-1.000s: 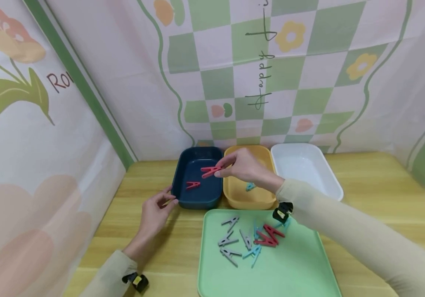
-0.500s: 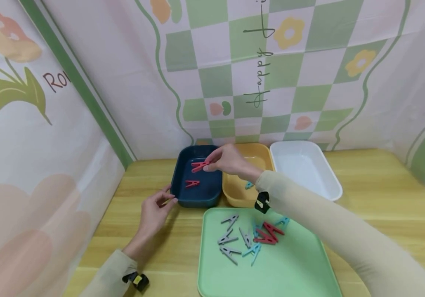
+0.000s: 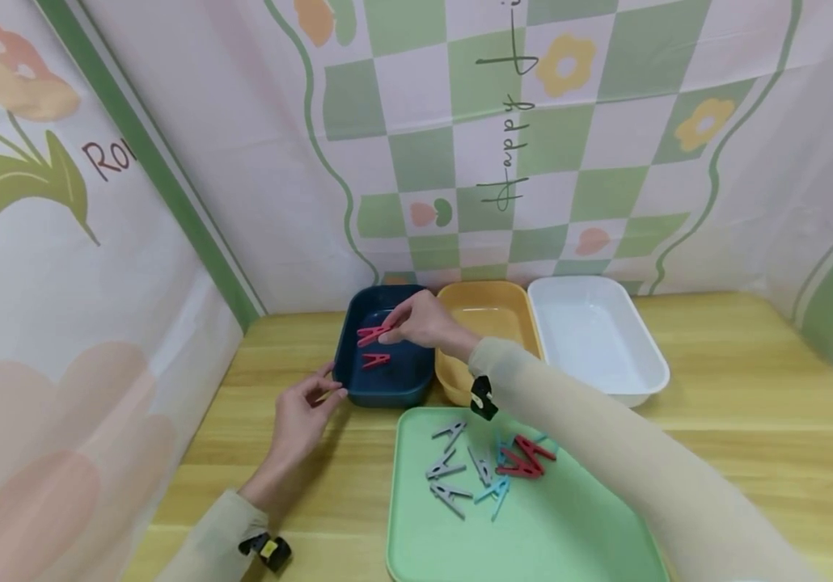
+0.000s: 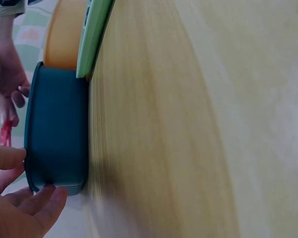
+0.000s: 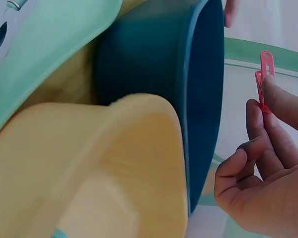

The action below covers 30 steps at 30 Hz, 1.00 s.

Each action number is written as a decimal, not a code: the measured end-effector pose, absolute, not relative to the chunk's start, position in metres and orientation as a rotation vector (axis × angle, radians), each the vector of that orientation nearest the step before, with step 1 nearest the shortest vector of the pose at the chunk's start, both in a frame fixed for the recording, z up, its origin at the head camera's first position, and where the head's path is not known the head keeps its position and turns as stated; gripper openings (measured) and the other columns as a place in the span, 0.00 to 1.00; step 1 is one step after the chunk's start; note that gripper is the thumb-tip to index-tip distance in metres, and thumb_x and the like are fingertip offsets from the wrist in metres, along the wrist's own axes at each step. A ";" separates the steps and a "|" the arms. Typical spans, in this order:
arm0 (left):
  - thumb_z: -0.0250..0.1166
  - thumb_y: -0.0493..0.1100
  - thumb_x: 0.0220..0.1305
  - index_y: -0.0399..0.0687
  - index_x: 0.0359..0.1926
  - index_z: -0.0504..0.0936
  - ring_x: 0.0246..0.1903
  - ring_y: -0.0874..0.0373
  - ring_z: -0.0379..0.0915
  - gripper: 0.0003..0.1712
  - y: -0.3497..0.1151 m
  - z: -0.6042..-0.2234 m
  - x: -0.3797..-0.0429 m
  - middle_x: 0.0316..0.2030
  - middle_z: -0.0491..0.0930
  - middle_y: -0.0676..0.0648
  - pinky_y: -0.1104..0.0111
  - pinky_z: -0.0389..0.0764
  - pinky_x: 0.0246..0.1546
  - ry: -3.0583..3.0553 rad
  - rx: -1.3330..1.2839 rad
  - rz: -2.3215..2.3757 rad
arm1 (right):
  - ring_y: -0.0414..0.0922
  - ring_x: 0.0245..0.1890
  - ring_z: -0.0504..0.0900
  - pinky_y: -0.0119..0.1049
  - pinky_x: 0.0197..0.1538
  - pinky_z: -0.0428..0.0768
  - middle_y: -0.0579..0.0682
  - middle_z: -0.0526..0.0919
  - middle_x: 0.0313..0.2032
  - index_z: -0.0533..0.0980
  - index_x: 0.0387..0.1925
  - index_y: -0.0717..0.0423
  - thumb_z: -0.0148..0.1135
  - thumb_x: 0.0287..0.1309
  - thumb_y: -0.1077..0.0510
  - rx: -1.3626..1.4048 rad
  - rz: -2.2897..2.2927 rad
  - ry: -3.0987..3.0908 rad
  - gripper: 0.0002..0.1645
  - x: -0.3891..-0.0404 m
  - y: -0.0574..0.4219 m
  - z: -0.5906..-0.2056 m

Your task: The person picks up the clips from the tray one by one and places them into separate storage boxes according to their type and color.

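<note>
My right hand (image 3: 422,320) pinches a red clothespin (image 3: 371,335) between thumb and fingertips, over the dark blue bin (image 3: 416,380). In the right wrist view, that clothespin (image 5: 266,74) shows above the bin's rim. Another red clothespin (image 3: 376,360) lies on the bin's floor. My left hand (image 3: 302,412) holds the near left corner of the blue bin; in the left wrist view its thumb is at the rim and other fingers lie against the outer wall. Several grey, light blue and red clothespins (image 3: 520,467) lie on the green tray (image 3: 533,541).
Right of the blue bin stand a yellow bin (image 3: 453,391) and a white bin (image 3: 598,339), side by side. The wooden table (image 3: 751,364) meets a patterned cloth (image 3: 431,153) behind the bins. The right forearm crosses over the tray's right part.
My right hand has moved left with its red clothespin, from the border of the yellow and blue bins to well over the blue bin. The left hand stays at the blue bin's corner.
</note>
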<state>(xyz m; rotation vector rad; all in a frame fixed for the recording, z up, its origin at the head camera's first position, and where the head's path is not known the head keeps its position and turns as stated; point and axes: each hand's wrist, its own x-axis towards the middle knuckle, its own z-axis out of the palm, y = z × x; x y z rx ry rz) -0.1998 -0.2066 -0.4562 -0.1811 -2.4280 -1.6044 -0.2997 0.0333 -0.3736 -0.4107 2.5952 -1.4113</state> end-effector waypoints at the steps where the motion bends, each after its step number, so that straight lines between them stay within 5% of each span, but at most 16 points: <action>1: 0.72 0.32 0.68 0.37 0.41 0.88 0.65 0.44 0.77 0.03 -0.207 -0.456 -0.200 0.65 0.80 0.41 0.55 0.84 0.56 -2.432 -0.179 -1.602 | 0.49 0.40 0.83 0.44 0.52 0.82 0.48 0.89 0.34 0.90 0.38 0.56 0.83 0.55 0.57 -0.402 -1.400 2.602 0.11 -0.300 0.032 -0.375; 30: 0.73 0.32 0.68 0.37 0.40 0.89 0.66 0.45 0.76 0.02 -0.208 -0.455 -0.202 0.65 0.80 0.42 0.58 0.84 0.55 -2.442 -0.183 -1.589 | 0.47 0.41 0.79 0.36 0.46 0.78 0.45 0.89 0.30 0.91 0.32 0.54 0.84 0.53 0.55 -0.477 -1.188 2.695 0.09 -0.312 0.003 -0.404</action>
